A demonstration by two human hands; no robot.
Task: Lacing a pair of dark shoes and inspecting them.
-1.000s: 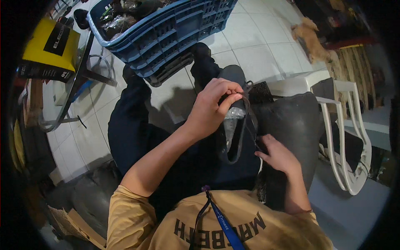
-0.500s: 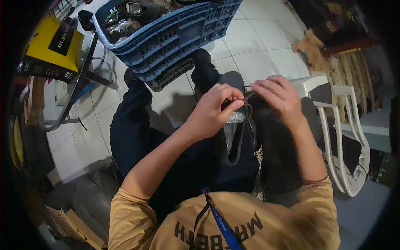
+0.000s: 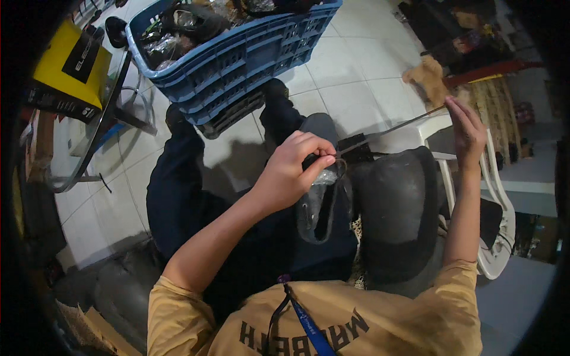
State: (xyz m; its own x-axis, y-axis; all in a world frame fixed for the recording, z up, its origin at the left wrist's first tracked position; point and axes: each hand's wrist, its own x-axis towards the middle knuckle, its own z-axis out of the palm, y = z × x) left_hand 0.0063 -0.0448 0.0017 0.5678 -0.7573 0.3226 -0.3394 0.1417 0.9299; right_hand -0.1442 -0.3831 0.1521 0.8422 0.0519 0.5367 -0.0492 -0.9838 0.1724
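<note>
A dark grey shoe (image 3: 315, 216) lies across my lap, toe pointing away from me, with crumpled clear plastic (image 3: 324, 177) inside its opening. My left hand (image 3: 301, 161) is closed over the shoe's lacing area, thumb and fingers pinched together; exactly what sits between the fingertips is hidden. From there a dark flat shoelace (image 3: 386, 131) runs taut up to the right. Its far end is pinched in my right hand (image 3: 467, 130), held out over the white plastic chair.
Ahead stands a blue crate (image 3: 237, 56) full of shoes and plastic wrapping, on a black crate (image 3: 231, 117). To the left, a yellow box (image 3: 62, 71) rests on a glass table (image 3: 89, 160). A dark cushioned seat (image 3: 395, 207) and white plastic chair (image 3: 496, 237) are at my right.
My right hand has moved from beside the shoe out to the upper right, drawing the shoelace into a long straight line. My left hand stays pinched at the shoe.
</note>
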